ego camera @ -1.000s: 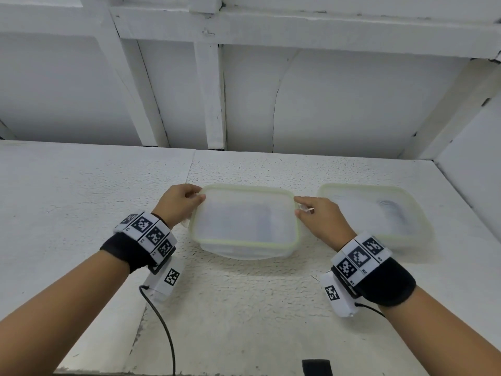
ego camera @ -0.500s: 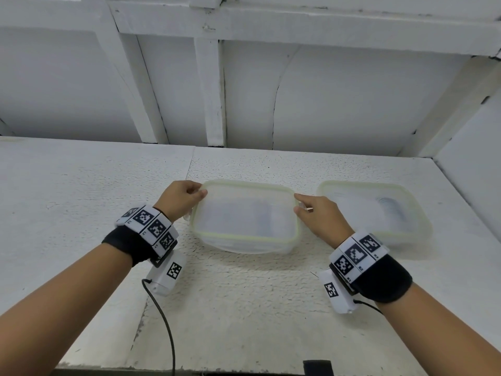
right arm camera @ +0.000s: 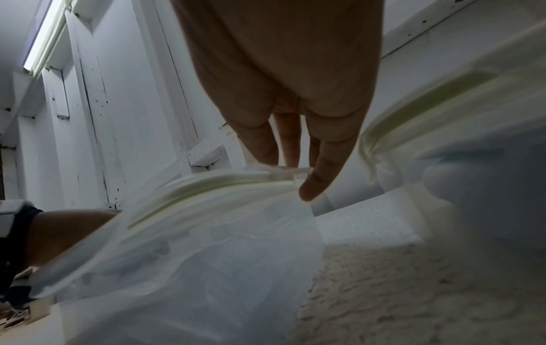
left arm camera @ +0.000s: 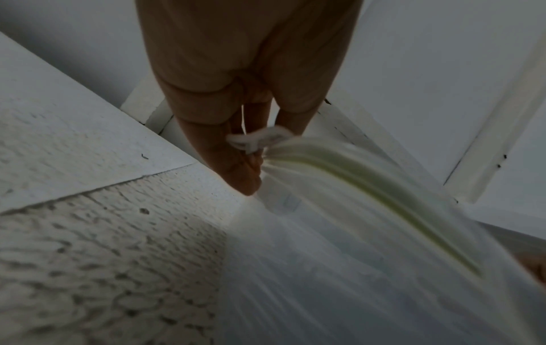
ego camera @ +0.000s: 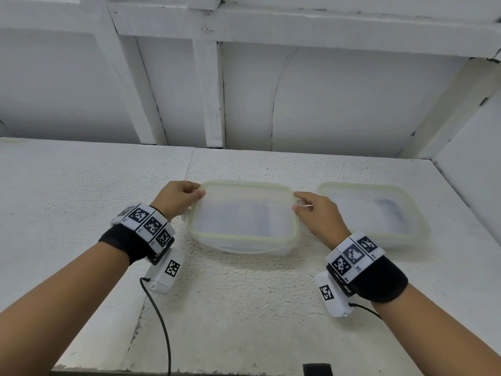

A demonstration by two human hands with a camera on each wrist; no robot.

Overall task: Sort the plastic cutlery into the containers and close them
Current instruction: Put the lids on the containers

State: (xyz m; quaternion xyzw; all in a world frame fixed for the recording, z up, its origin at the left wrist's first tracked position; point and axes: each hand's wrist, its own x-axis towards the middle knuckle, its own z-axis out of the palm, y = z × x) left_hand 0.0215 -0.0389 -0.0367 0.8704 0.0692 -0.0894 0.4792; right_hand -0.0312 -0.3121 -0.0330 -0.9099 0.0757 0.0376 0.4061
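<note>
A: Left wrist view first. What are the fingers doing?

B: The left hand (left arm camera: 242,77) has its fingers (left arm camera: 236,168) curled down onto a small white tab (left arm camera: 260,139) at the short end of the box (ego camera: 244,215). The tab is pinched between the fingertips. Motion blur smears the box side here.

A: And the other hand?

B: In the right wrist view, the right hand (right arm camera: 289,77) has its fingers (right arm camera: 322,170) bent over the matching clasp (right arm camera: 291,175) at the box's opposite short end, thumb and fingers closed on it.

A: How does the box look?

B: From the head view it is a clear, cloudy plastic rectangle with rounded corners, and its lid (ego camera: 245,196) has a pale yellow-green seal running round the edge. The lid sits on top of it. The box is slightly tilted, and whether its base touches the table (ego camera: 244,308) I cannot tell.

A: Anything inside?

B: Only faint pale shapes show through the lid; I cannot make out which cutlery it is.

A: What lies around the box?

B: Just to the right of the box, beyond the right hand, a second box (ego camera: 374,210) of the same kind rests on the table with its lid on. A stack of curved, greyish pieces (ego camera: 390,210) shows through it, too hazy to name. Behind the box stands a white wall (ego camera: 339,99).
</note>
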